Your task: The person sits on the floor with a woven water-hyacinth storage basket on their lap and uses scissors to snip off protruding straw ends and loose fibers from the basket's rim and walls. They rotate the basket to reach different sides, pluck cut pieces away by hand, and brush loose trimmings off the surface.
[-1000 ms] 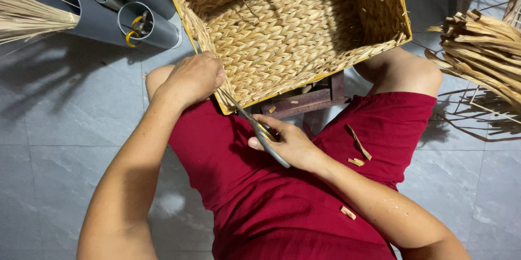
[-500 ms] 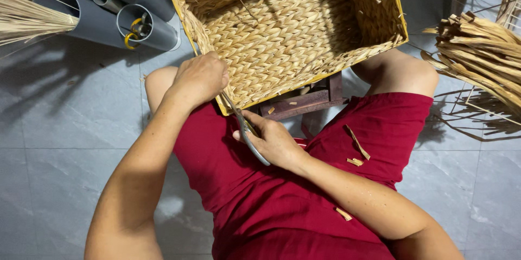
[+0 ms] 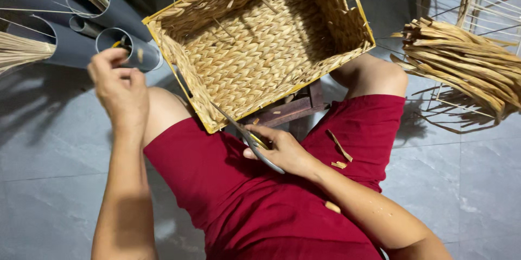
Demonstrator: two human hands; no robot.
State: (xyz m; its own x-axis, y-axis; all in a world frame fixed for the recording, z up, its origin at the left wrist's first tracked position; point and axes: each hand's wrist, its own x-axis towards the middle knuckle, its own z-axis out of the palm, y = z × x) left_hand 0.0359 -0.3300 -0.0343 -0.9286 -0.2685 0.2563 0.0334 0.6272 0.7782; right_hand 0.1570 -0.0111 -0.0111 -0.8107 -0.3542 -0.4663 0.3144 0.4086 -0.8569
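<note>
Right hand (image 3: pixel 285 151) is wrapped around a pair of scissors (image 3: pixel 247 136), handles deep in the palm, the closed blades pointing up and away to touch the near rim of the woven basket (image 3: pixel 255 48). The basket sits tipped on the lap, just above that hand, propped on a dark wooden stool (image 3: pixel 287 111) between the knees. Left hand (image 3: pixel 119 89) is raised well off to the side, fingers pinched together on something small; what exactly, I cannot tell. Just beyond it lie grey plastic pipes (image 3: pixel 116 13) stuffed with thin straw stalks (image 3: pixel 21 51). Trimming here looks best done with the blade tips flat along the rim, cutting only the stray fibre ends and keeping clear of the weave and the yellow frame. Short cut scraps (image 3: pixel 339 146) lie on the red shorts (image 3: pixel 244 200) beside the right hand, and farther out on the grey tiled floor (image 3: pixel 49 146) rests a bundle of dried reeds (image 3: pixel 461 62).
</note>
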